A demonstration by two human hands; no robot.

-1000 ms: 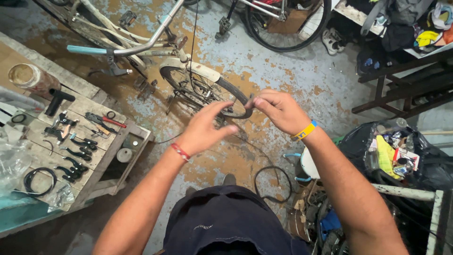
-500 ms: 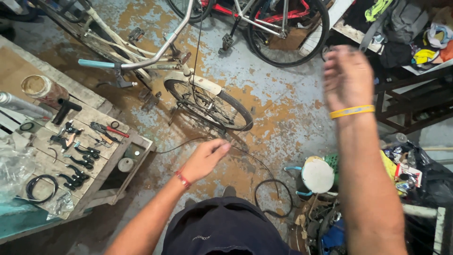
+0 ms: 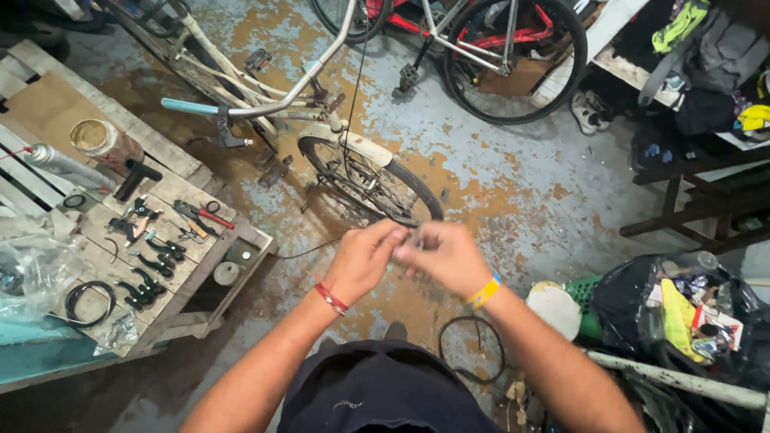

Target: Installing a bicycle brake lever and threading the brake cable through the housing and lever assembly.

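Where the right hand point(image 3: 445, 255) was raised high and well apart from the left half a second ago, both hands now meet at centre frame, in front of the body. The left hand point(image 3: 362, 258) has risen from its lower position to join it. The view has also shifted slightly, so that the bicycle point(image 3: 321, 136) sits higher in frame.

Hand state: the fingers point(image 3: 401, 240) of both hands are curled and pinched together on a thin cable point(image 3: 321, 248). Motion blur hides the exact contact. The cable runs as a dark line from the hands toward the left, low over the floor point(image 3: 513, 184), to the bench point(image 3: 172, 180) corner. Its far end cannot be made out.

Surroundings:
- The bicycle, cream-framed with a light-blue grip point(image 3: 192, 106), stands just beyond the hands. Its front wheel point(image 3: 373, 186) lies directly behind the fingers.
- A second, red bicycle point(image 3: 473, 40) stands farther back.
- The wooden bench at left carries black brake levers point(image 3: 148, 256), red-handled pliers point(image 3: 204, 215), a coiled black cable point(image 3: 87, 301), a round tin point(image 3: 100, 140) and clear plastic bags point(image 3: 36, 269).
- A black hoop point(image 3: 469, 349) lies on the floor below the right forearm.
- A white lid point(image 3: 553, 309) and a filled black bag point(image 3: 682, 313) sit to the right.

Obstruction: the front wheel stands close behind the hands, and the hands cover the cable where they hold it.
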